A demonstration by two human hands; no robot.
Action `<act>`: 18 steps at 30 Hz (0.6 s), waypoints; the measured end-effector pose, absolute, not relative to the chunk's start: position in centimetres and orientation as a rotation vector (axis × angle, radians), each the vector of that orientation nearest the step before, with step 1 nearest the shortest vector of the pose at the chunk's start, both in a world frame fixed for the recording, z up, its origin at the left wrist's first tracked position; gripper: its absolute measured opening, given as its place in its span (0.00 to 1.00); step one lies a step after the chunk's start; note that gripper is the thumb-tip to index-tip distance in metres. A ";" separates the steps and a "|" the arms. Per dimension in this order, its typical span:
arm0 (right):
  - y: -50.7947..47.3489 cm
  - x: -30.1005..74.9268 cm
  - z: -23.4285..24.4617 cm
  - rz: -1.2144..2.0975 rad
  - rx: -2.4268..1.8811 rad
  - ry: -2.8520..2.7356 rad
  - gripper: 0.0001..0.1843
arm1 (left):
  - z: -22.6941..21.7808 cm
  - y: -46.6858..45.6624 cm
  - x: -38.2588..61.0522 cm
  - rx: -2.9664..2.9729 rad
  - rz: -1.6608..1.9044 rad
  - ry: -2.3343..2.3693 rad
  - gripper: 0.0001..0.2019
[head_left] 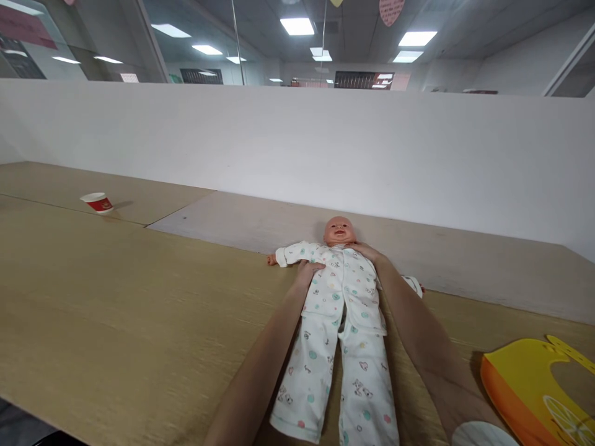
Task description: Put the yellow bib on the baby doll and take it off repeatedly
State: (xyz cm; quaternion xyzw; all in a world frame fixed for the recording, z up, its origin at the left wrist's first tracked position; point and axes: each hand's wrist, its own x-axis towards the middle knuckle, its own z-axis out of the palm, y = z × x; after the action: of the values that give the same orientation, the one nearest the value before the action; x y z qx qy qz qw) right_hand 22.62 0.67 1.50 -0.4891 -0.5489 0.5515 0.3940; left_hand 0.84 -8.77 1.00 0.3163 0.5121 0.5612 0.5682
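Note:
A baby doll (344, 279) lies on its back on the table, its head toward the wall and its arms spread out. It wears a white patterned top and matching pants (307, 371); the top's front edges part at the lower end. My left hand (310, 270) grips the doll's side just below its arm, thumb over the chest, with the other fingers mostly hidden. At the collar by the doll's neck, my right hand (366, 250) is closed on the shoulder area. My right forearm covers part of the doll's arm on that side.
A yellow and orange bib (520, 371) with a citrus print lies at the right front. Far left, a red and white paper cup (98, 202) rests tilted on the wooden table (139, 310). A white partition (279, 142) with glass above it borders the back.

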 end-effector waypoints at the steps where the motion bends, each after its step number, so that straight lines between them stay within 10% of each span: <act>1: 0.6 22.6 1.6 1.396 -1.242 -1.394 0.12 | 1.2 -8.9 0.8 0.738 1.269 1.234 0.15; 18: 1.8 23.8 1.8 1.412 -1.393 -1.341 0.11 | 2.0 -10.4 0.7 0.715 1.243 1.191 0.18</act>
State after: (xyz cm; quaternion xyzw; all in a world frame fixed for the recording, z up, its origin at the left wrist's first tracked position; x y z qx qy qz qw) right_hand 23.77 1.77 1.76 -0.5418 -0.5213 0.5490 0.3652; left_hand 0.65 -10.41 2.02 0.3079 0.5130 0.5355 0.5961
